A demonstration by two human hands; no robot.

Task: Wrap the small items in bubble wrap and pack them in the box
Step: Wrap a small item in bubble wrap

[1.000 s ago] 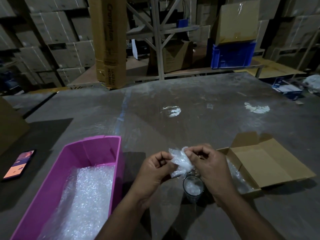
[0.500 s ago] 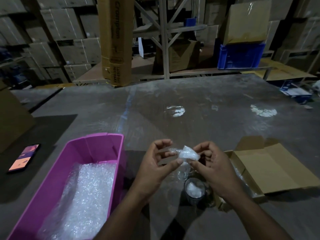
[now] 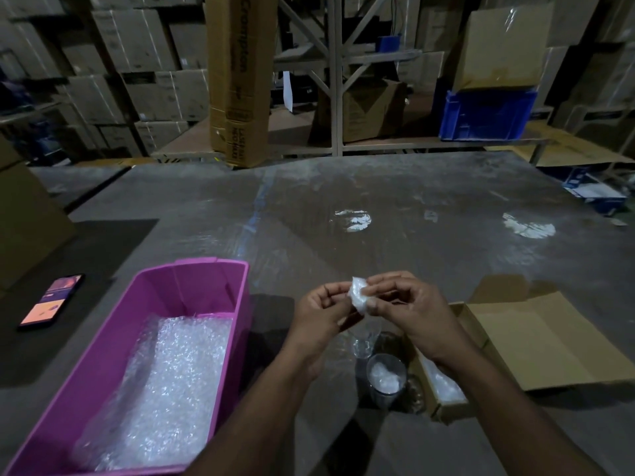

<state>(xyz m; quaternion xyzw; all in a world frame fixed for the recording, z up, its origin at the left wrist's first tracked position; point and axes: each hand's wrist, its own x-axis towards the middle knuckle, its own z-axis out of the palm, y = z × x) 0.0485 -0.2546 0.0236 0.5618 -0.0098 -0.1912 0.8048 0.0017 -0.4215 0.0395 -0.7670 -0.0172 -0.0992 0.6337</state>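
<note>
2 hands up over the surface [image 3: 395, 187], close together, w/ 1 small bundle [image 3: 357, 297] of bubble wrap pinched between them. Right hand [image 3: 409, 310] has thumb + fingers curled on the bundle's right side; left hand [image 3: 323, 310] has fingers curled at its left edge, touching it. Can't tell what's inside the wrap.

Just below the hands, 1 glass [image 3: 385, 381] stands upright on the surface w/ something white inside, prob. more wrap, not sure. Above it, between glass and hands, 1 clear crumpled scrap [image 3: 364, 341], hard to read.

Right of the glass: 1 cardboard box [image 3: 536, 345], open, lid flap laid back to the right. White wrap shows in its near compartment, partly hidden by the right forearm.

Left of the hands: 1 pink bin [image 3: 237, 297], open top, holding 1 loose sheet of bubble wrap [image 3: 171, 383] spread over its bottom. Bin and box sit well apart, hands between them.

Far left: 1 phone [image 3: 51, 300], screen lit, face up on a dark mat [image 3: 86, 255].

Back of the surface: 1 tall carton [image 3: 240, 80] standing upright. Behind on a shelf, 1 blue crate [image 3: 484, 115] w/ a brown carton on top of it. Stacked cartons fill the racks behind, too dim to count.
</note>
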